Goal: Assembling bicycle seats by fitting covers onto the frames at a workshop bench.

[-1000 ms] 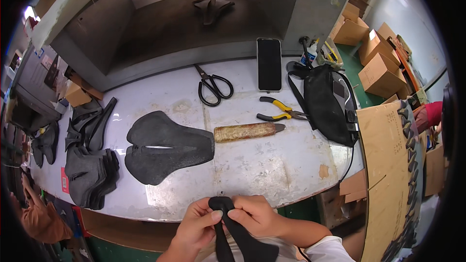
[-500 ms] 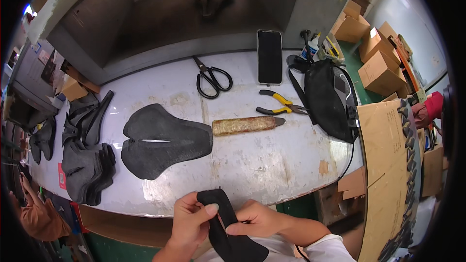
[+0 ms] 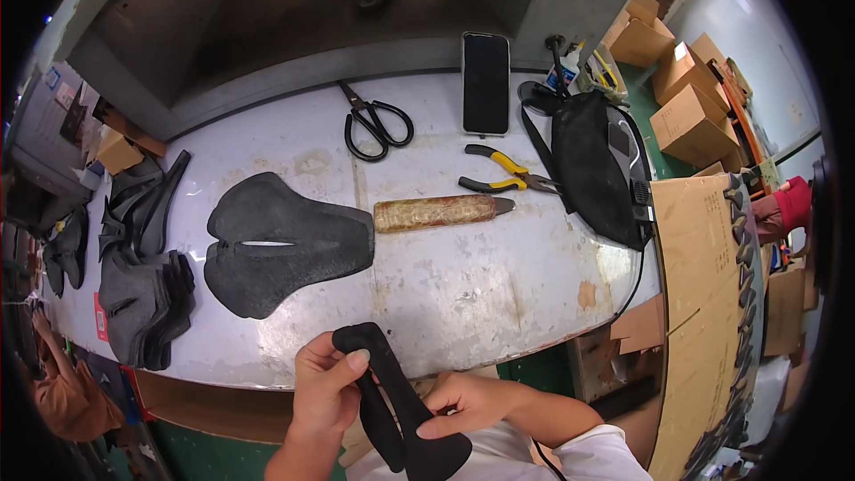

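Near the table's front edge, I hold a black bicycle saddle cover (image 3: 387,401) with a long slot down its middle. My left hand (image 3: 328,383) pinches its upper end between thumb and fingers. Lower down, my right hand (image 3: 468,405) grips its right side, the thumb lying on it near the slot. Flat on the table is a larger dark grey saddle-shaped piece (image 3: 303,258), also with a slit. A knife with a tape-wrapped handle (image 3: 436,212) lies against its narrow end, the short blade pointing right.
Behind lie black scissors (image 3: 378,125), a phone (image 3: 486,85) and yellow-black pliers (image 3: 512,174). A black bag (image 3: 588,169) sits at the right. Stacked dark saddle pieces (image 3: 142,307) stand left on the white table (image 3: 499,303). A grey metal box (image 3: 267,76) stands behind; cardboard (image 3: 704,303) is at right.
The saddle cover has shifted slightly left and turned, and its slot shows wider. Both hands keep their hold. Things on the table appear a little higher and further left as the view moved.
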`<state>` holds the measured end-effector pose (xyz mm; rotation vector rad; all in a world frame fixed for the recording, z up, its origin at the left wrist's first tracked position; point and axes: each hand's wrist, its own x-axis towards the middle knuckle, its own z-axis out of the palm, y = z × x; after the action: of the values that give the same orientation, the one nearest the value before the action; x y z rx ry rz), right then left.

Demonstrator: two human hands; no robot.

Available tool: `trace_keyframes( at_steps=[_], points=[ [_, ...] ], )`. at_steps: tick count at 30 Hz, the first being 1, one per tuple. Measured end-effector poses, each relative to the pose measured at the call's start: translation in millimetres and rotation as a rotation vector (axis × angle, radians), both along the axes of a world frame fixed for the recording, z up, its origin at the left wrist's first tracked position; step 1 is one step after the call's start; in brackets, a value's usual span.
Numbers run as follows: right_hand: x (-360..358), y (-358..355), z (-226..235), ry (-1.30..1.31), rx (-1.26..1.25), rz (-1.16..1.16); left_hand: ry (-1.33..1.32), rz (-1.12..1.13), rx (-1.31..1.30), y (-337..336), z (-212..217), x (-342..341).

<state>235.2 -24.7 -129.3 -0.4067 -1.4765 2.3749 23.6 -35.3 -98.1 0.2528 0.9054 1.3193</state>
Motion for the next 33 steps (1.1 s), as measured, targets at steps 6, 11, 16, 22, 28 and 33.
trace_keyframes(
  at_steps=[6,11,16,22,28,33],
  points=[
    [14.0,6.4,-1.2,-0.036,0.028,0.089,0.045,0.009,0.040,-0.8,-0.3,-9.8],
    [14.2,7.3,-8.9,0.089,-0.103,0.122,-0.076,-0.013,0.017,-1.9,-0.5,-9.3],
    [-12.0,9.9,16.2,0.034,-0.300,-0.397,-0.018,-0.233,0.079,-3.1,3.4,10.4],
    [-20.0,24.1,55.2,-0.149,0.186,-0.664,-0.109,-0.248,0.084,-3.2,14.4,18.6],
    [-11.7,15.3,44.4,-0.058,0.033,-0.575,0.807,-0.221,0.520,-9.4,19.6,13.6],
    [-7.4,16.7,59.6,-0.004,-0.128,-0.553,0.522,-0.370,0.309,-2.9,20.2,11.1]
  ],
)
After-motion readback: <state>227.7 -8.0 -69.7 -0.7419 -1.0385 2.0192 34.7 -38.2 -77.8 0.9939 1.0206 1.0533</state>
